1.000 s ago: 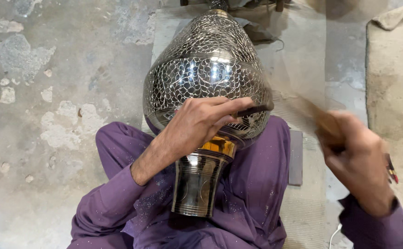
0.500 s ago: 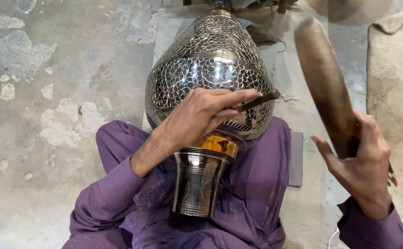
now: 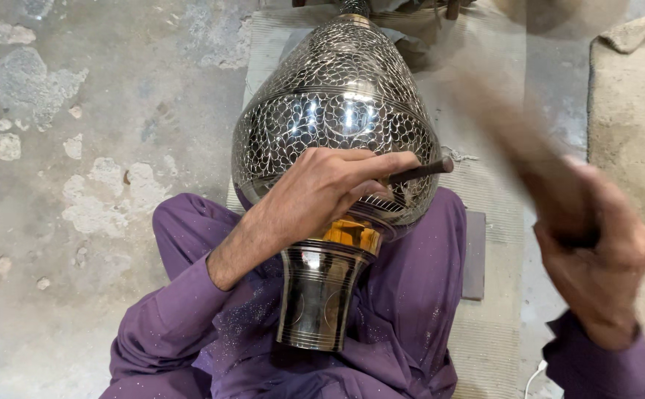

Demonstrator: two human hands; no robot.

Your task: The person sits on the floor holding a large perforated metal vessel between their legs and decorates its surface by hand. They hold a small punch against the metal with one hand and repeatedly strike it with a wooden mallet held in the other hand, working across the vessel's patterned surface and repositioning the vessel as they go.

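Note:
A large engraved metal vase [image 3: 337, 111] lies across my lap, its round belly away from me and its flared foot [image 3: 315, 303] toward me. My left hand [image 3: 322, 192] rests on the belly and grips a thin dark chisel [image 3: 422, 171] whose tip is pressed to the metal under the hand. My right hand [image 3: 596, 251] is raised at the right, closed around the handle of a wooden mallet [image 3: 500, 125], which is blurred by motion.
I sit in purple clothes on a ribbed mat [image 3: 492, 340] over a patchy concrete floor [image 3: 79, 148]. A flat dark block [image 3: 474, 255] lies by my right leg. A tan cloth [image 3: 633, 111] lies at the far right.
The mallet in my right hand has swung: blurred and low a second ago, upright half a second ago, now blurred again, tilted toward the chisel. The left hand and vase stay put.

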